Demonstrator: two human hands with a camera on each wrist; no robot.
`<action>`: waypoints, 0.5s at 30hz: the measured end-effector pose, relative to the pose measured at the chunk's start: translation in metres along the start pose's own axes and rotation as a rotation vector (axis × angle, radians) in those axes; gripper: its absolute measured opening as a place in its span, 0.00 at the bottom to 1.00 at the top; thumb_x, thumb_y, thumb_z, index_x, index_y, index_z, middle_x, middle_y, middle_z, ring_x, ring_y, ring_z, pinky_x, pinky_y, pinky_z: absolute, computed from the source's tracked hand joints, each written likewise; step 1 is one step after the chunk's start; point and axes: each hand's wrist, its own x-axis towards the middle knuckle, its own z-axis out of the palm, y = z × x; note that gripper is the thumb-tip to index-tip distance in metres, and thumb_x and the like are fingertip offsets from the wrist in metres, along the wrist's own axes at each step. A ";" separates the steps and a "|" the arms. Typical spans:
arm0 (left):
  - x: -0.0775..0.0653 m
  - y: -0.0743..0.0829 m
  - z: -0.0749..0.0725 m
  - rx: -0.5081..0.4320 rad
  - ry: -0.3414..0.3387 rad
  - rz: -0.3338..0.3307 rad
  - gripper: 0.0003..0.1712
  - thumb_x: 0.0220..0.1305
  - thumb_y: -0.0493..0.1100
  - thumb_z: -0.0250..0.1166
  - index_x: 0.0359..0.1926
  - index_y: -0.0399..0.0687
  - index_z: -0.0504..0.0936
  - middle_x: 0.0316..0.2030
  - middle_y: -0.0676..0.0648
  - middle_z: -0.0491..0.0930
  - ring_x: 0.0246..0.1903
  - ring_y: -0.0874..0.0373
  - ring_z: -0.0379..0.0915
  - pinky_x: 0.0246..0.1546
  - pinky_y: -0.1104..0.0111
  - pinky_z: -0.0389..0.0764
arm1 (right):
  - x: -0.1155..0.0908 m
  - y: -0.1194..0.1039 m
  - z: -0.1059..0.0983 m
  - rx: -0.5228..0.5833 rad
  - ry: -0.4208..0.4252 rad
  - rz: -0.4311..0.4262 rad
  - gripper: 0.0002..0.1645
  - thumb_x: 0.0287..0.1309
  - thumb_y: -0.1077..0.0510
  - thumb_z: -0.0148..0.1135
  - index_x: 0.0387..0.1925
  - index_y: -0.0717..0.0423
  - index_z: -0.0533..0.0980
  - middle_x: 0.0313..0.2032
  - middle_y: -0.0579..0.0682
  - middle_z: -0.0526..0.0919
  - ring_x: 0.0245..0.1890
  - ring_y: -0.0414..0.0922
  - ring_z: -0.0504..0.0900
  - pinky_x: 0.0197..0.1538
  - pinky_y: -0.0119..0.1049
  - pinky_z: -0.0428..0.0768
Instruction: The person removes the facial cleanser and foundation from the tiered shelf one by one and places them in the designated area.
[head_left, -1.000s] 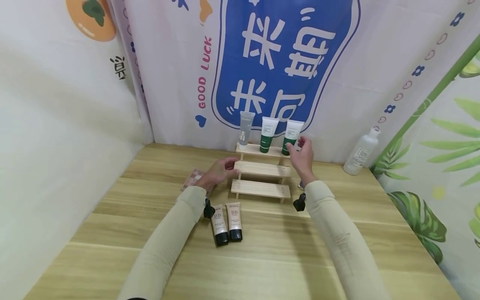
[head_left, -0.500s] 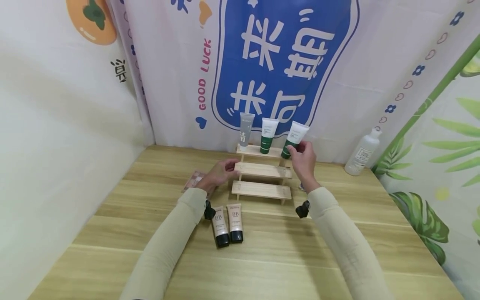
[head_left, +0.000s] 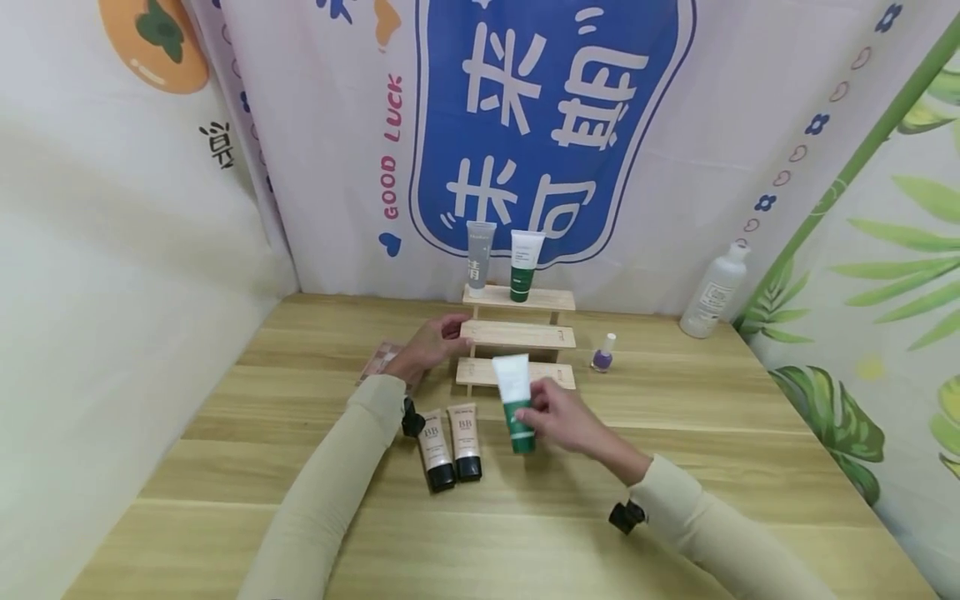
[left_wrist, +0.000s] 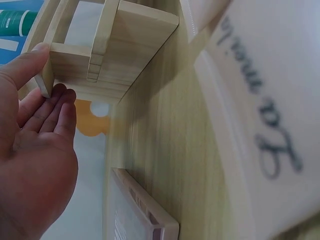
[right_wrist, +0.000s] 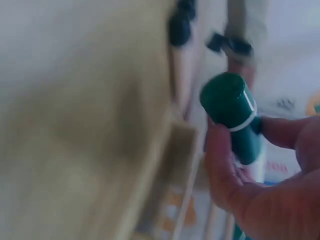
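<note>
One right hand (head_left: 564, 417) pinches one green tube (head_left: 513, 382); one left hand (head_left: 431, 344) grips one stand (head_left: 517, 335).

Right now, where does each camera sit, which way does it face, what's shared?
Head: on the head, facing forward and down at the wooden rack; left hand, right hand and sleeves show.
Left wrist: on that wrist, facing the wooden rack; left hand shows, gripping it.
Right wrist: on that wrist, facing the green-and-white tube; right hand pinches it, left sleeve blurred behind.
Shared: head and right wrist show that tube.
</note>
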 end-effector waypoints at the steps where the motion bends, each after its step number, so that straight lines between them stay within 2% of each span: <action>1: 0.000 0.000 -0.001 0.000 -0.001 0.000 0.37 0.63 0.42 0.68 0.71 0.44 0.65 0.67 0.41 0.68 0.66 0.46 0.64 0.67 0.57 0.67 | -0.002 0.002 0.006 -0.025 -0.036 0.020 0.28 0.62 0.58 0.64 0.57 0.68 0.66 0.37 0.57 0.82 0.33 0.47 0.82 0.37 0.44 0.86; 5: -0.001 0.000 -0.002 -0.012 0.001 0.006 0.36 0.63 0.40 0.67 0.70 0.43 0.65 0.66 0.39 0.69 0.66 0.45 0.65 0.66 0.57 0.68 | -0.004 0.007 0.023 -0.092 -0.108 0.070 0.25 0.62 0.57 0.65 0.53 0.69 0.68 0.30 0.53 0.82 0.26 0.46 0.81 0.29 0.43 0.84; 10: -0.001 0.000 -0.001 -0.011 0.003 0.024 0.35 0.64 0.39 0.66 0.70 0.41 0.65 0.65 0.38 0.70 0.65 0.45 0.65 0.66 0.57 0.68 | 0.004 0.009 0.030 -0.115 -0.107 0.092 0.18 0.60 0.57 0.66 0.43 0.67 0.74 0.23 0.50 0.82 0.19 0.49 0.82 0.24 0.42 0.83; 15: -0.002 0.002 0.000 -0.010 0.006 0.022 0.34 0.64 0.38 0.66 0.69 0.42 0.66 0.64 0.38 0.70 0.65 0.45 0.66 0.66 0.57 0.68 | 0.012 0.012 0.034 -0.138 -0.118 0.095 0.13 0.60 0.55 0.67 0.33 0.63 0.77 0.22 0.50 0.82 0.18 0.47 0.83 0.23 0.39 0.84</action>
